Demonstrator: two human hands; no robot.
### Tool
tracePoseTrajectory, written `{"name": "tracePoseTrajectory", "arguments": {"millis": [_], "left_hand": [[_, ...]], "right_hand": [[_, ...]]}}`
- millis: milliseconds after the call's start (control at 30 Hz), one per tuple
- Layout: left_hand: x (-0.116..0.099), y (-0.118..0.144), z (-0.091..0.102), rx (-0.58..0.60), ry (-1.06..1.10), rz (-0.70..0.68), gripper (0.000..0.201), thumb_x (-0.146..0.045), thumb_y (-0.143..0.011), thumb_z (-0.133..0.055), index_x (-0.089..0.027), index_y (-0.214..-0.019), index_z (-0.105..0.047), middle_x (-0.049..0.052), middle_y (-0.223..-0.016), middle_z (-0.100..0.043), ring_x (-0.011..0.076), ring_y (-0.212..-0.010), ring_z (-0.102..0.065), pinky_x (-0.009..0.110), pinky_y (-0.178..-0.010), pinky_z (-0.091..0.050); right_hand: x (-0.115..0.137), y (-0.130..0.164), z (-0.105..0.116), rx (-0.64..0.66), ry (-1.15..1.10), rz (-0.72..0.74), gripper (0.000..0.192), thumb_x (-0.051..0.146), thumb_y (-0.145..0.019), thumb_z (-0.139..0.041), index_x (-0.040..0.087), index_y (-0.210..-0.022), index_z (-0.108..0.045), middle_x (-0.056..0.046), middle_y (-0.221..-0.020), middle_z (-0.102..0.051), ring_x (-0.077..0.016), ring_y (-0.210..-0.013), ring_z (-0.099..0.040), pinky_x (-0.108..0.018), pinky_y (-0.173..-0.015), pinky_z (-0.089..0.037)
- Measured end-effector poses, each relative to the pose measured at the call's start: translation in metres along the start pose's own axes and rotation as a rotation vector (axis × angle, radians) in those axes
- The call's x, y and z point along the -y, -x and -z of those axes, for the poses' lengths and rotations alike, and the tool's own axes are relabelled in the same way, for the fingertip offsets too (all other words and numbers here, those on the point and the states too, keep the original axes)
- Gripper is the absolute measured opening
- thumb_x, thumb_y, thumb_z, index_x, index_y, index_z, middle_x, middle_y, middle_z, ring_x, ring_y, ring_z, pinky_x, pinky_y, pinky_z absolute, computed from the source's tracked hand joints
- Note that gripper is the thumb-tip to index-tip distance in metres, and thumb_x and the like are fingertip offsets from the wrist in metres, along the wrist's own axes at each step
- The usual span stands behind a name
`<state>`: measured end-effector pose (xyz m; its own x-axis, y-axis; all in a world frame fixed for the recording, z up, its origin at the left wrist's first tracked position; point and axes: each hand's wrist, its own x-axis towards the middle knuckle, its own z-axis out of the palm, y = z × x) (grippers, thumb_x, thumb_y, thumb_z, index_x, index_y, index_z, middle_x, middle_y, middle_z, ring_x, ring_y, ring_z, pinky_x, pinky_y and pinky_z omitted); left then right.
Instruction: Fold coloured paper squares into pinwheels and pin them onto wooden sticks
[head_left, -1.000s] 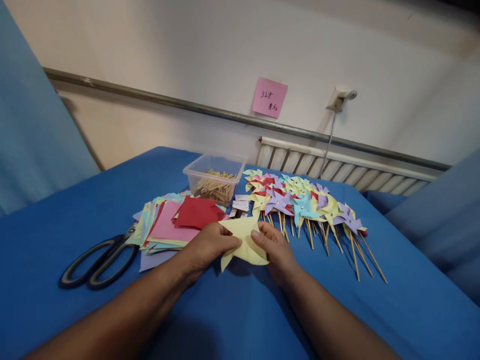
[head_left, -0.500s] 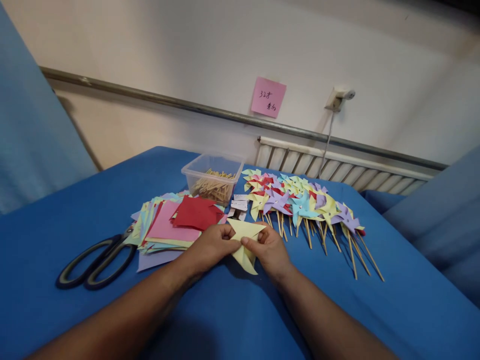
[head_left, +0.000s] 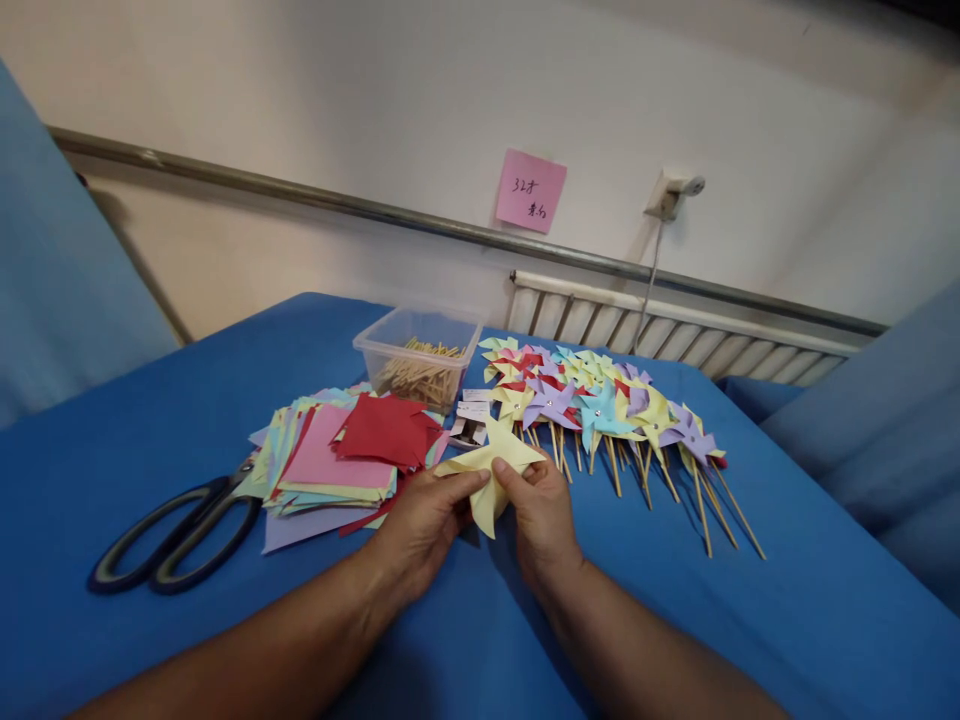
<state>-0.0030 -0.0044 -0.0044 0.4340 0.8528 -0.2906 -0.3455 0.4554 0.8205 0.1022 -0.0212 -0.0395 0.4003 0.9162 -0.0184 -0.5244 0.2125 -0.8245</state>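
A pale yellow paper pinwheel without a stick is held up in front of me, its blades folded toward the middle. My left hand pinches it from the left, thumb near the centre. From the other side, my right hand is closed on it, thumb also pressing close to the centre. The fingers behind the paper are partly hidden. Just left of my left hand lies a stack of coloured paper squares, with red sheets on top.
Black-handled scissors lie at the left on the blue-covered table. Behind the stack stands a clear plastic box of wooden sticks, with a small container beside it. Finished pinwheels on sticks lie at the right.
The yellow paper has turned in my hands and now shows its blades spread out like a star. Both thumbs stay near its centre. The view has shifted slightly.
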Motion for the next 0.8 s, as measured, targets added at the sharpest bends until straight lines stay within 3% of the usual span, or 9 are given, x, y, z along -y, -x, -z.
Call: {"name": "tracePoseTrajectory", "arguments": {"millis": [167, 333, 500, 667, 800], "left_hand": [[-0.002, 0.003, -0.004, -0.056, -0.039, -0.029, 0.017, -0.021, -0.063, -0.073, -0.012, -0.077, -0.071, 0.006, -0.067, -0.072, 0.0199, -0.067, -0.065, 0.028, -0.066, -0.05], [-0.016, 0.003, 0.0, -0.123, 0.061, -0.024, 0.032, -0.016, -0.067, -0.07, -0.013, -0.099, -0.068, 0.007, -0.083, -0.074, 0.0209, -0.073, -0.068, 0.029, -0.068, -0.053], [-0.034, 0.002, 0.008, -0.128, 0.124, -0.032, 0.03, -0.014, -0.071, -0.065, -0.015, -0.101, -0.065, 0.003, -0.085, -0.073, 0.0162, -0.066, -0.066, 0.025, -0.058, -0.052], [-0.039, 0.005, 0.012, -0.099, 0.149, -0.062, 0.025, -0.013, -0.074, -0.063, -0.015, -0.099, -0.066, 0.003, -0.086, -0.073, 0.0158, -0.07, -0.067, 0.025, -0.062, -0.054], [-0.038, 0.006, 0.014, -0.07, 0.125, -0.05, 0.017, -0.015, -0.074, -0.064, -0.012, -0.09, -0.069, 0.006, -0.083, -0.074, 0.0178, -0.07, -0.067, 0.026, -0.063, -0.054]], "right_hand": [[0.002, 0.003, -0.002, 0.04, -0.052, -0.038, 0.035, 0.025, -0.064, -0.08, 0.018, -0.092, -0.06, -0.004, -0.086, -0.073, -0.021, -0.076, -0.069, -0.035, -0.073, -0.054], [0.008, 0.005, 0.002, 0.083, -0.006, -0.042, 0.027, 0.036, -0.076, -0.07, 0.019, -0.095, -0.06, -0.003, -0.084, -0.071, -0.0167, -0.069, -0.066, -0.03, -0.065, -0.052], [0.015, 0.012, 0.0, 0.115, 0.214, 0.151, 0.024, 0.037, -0.084, -0.061, 0.021, -0.102, -0.055, 0.001, -0.076, -0.065, -0.0105, -0.056, -0.056, -0.025, -0.058, -0.047], [0.027, 0.028, -0.005, 0.292, 0.422, 0.326, 0.055, 0.022, -0.086, -0.055, 0.031, -0.136, -0.034, -0.001, -0.097, -0.061, -0.0122, -0.069, -0.059, -0.029, -0.067, -0.05], [0.027, 0.029, 0.001, 0.469, 0.636, 0.476, 0.042, 0.014, -0.086, -0.053, 0.029, -0.125, -0.052, -0.003, -0.1, -0.062, -0.0144, -0.075, -0.06, -0.03, -0.069, -0.049]]}}
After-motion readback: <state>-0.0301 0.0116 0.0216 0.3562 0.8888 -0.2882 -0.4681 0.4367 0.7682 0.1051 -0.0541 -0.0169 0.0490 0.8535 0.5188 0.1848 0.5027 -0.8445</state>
